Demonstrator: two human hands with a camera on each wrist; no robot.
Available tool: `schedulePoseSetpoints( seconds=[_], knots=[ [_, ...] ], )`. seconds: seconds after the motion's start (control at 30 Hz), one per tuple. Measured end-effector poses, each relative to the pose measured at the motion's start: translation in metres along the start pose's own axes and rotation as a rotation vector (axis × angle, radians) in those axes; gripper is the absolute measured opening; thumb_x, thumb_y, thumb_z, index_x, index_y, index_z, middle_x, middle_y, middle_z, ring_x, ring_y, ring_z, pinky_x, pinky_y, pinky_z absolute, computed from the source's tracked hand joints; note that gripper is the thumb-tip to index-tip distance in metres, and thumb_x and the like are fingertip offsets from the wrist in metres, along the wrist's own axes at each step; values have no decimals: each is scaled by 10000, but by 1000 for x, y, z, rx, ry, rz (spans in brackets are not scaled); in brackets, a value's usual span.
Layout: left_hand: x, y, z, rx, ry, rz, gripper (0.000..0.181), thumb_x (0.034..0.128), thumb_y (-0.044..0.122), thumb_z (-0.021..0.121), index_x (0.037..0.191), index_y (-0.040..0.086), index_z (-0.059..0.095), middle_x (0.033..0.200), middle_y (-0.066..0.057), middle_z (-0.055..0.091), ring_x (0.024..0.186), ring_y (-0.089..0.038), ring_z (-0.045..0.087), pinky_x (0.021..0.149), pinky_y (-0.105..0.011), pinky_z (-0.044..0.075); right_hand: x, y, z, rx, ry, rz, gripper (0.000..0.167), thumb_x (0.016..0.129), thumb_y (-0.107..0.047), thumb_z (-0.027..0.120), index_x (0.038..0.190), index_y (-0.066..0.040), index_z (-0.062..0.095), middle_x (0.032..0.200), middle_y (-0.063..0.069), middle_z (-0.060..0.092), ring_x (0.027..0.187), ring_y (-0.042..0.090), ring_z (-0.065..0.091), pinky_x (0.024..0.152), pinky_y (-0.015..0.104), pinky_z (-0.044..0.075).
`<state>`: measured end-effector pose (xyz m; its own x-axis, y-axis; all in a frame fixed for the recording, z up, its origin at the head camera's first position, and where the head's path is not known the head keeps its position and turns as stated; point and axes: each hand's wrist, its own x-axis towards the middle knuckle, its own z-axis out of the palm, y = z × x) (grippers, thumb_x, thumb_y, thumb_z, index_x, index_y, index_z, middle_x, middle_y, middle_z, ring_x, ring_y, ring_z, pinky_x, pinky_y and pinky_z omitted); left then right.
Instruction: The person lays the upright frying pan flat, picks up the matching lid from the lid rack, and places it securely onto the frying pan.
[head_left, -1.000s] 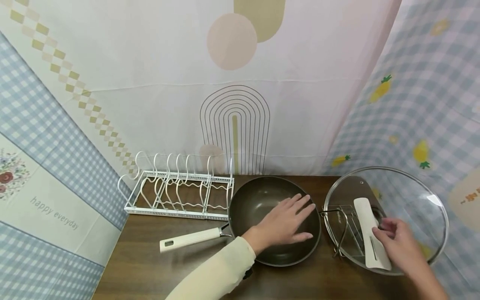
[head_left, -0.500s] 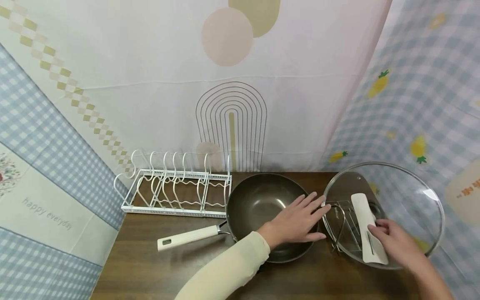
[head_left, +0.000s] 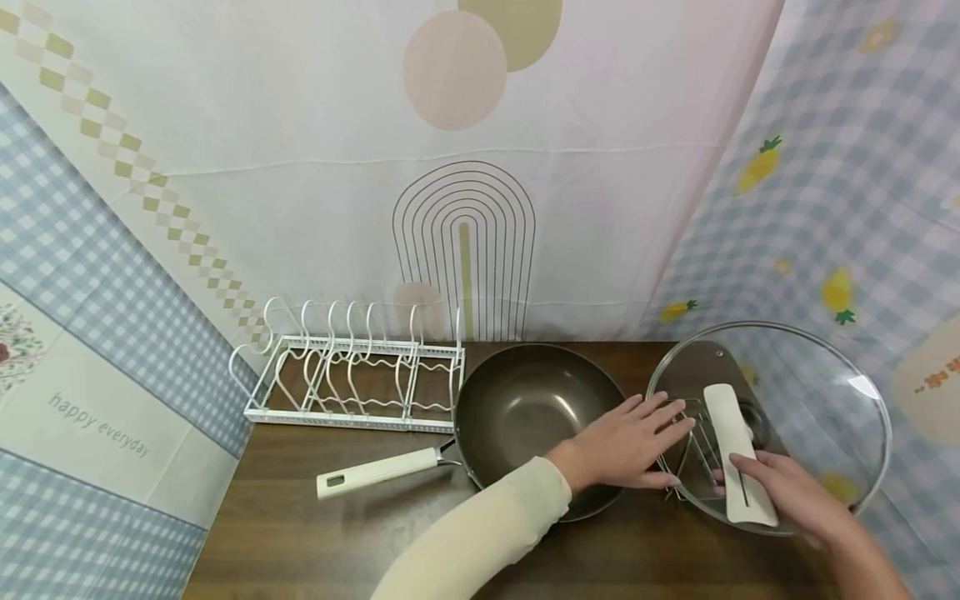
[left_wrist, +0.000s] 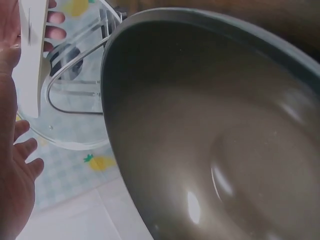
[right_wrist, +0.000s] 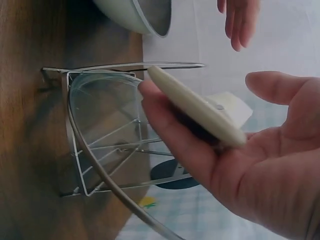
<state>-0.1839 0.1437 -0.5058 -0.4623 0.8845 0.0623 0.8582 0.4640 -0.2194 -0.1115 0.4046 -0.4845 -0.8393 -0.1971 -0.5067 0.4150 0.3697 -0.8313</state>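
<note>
A glass lid with a metal rim point(head_left: 888, 433) stands tilted at the right, its long cream handle point(head_left: 723, 417) facing the pan. My right hand point(head_left: 806, 500) grips that handle, fingers passed behind it; the right wrist view shows them under the handle point(right_wrist: 200, 107). My left hand point(head_left: 626, 442) is spread, with straight fingers, over the right side of a dark pan point(head_left: 517, 417), fingertips overlapping the lid's left edge. Whether they touch it, I cannot tell. Behind the glass is a wire stand point(right_wrist: 82, 175). The left wrist view shows my left hand point(left_wrist: 17, 190) beside the pan point(left_wrist: 175, 125).
An extended white rack point(head_left: 352, 425) with several upright loops stands left of the pan. The pan's cream handle point(head_left: 378, 472) points left over the brown wooden table point(head_left: 300, 533). Behind, a patterned cloth point(head_left: 600, 233) hangs; a dark grey board-like piece point(head_left: 697, 362) shows through the lid.
My left hand has moved right, from over the pan toward the lid. My right fingers have slid farther behind the lid's handle and now show on its left side.
</note>
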Motion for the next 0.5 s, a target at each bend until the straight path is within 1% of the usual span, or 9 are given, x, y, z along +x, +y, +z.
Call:
schedulePoseSetpoints(
  seconds=[0.1,0.17,0.23,0.3,0.33,0.4,0.43,0.47,0.5],
  knots=[
    [6,4,1,5,-24,10,839,1009,744,259,1670,250,104,1747,-14,103,1613,-211,127,1287,-373,228,3,4,-2,91,-57,1,731,1146,-327,314,1465,278,57,1149,-5,755,1009,177,758,842,471,619],
    [9,6,2,-2,-44,10,843,1004,751,248,1670,258,90,1748,-8,83,1614,-200,116,1287,-365,226,5,7,-2,141,-93,-21,732,1144,-313,329,1475,268,29,1163,-22,754,1035,185,757,855,477,618],
    [12,8,4,-17,-67,5,847,999,758,243,1669,268,80,1750,1,65,1615,-190,103,1288,-356,220,7,10,-2,217,-134,-34,646,1143,-293,346,1484,215,137,1178,-26,754,1070,196,751,882,471,614],
    [14,9,6,-33,-83,-3,848,994,762,250,1669,279,79,1750,11,59,1615,-179,93,1289,-349,215,9,13,-2,308,-188,-51,485,1143,-268,351,1448,107,299,1204,-4,753,1105,206,741,916,458,606],
    [15,10,7,-40,-87,-4,847,994,762,254,1668,280,81,1750,13,57,1615,-177,91,1289,-348,213,10,14,-2,352,-214,-61,403,1144,-254,350,1409,49,356,1220,13,750,1123,215,736,932,451,601],
    [17,11,9,-45,-93,-5,847,993,763,254,1668,283,78,1750,16,45,1616,-173,80,1292,-348,201,11,17,-3,426,-240,-61,319,1144,-243,352,1381,-29,363,1244,42,743,1145,229,727,966,441,586],
    [17,11,10,-42,-97,-4,846,993,763,252,1668,284,76,1750,17,37,1617,-171,74,1294,-348,195,12,18,-3,447,-247,-67,305,1145,-238,348,1378,-42,356,1252,54,739,1150,236,725,977,439,581],
    [18,12,11,-40,-98,-3,846,993,764,250,1668,285,74,1750,18,33,1617,-169,72,1295,-349,191,12,18,-2,453,-239,-71,308,1144,-236,350,1378,-36,351,1249,61,740,1147,241,726,979,439,579],
    [19,12,12,-37,-100,-1,849,992,765,249,1668,284,72,1751,16,33,1616,-166,69,1295,-351,190,12,18,0,432,-207,-75,367,1142,-241,360,1412,4,317,1233,55,745,1133,237,732,973,437,582]
  ],
)
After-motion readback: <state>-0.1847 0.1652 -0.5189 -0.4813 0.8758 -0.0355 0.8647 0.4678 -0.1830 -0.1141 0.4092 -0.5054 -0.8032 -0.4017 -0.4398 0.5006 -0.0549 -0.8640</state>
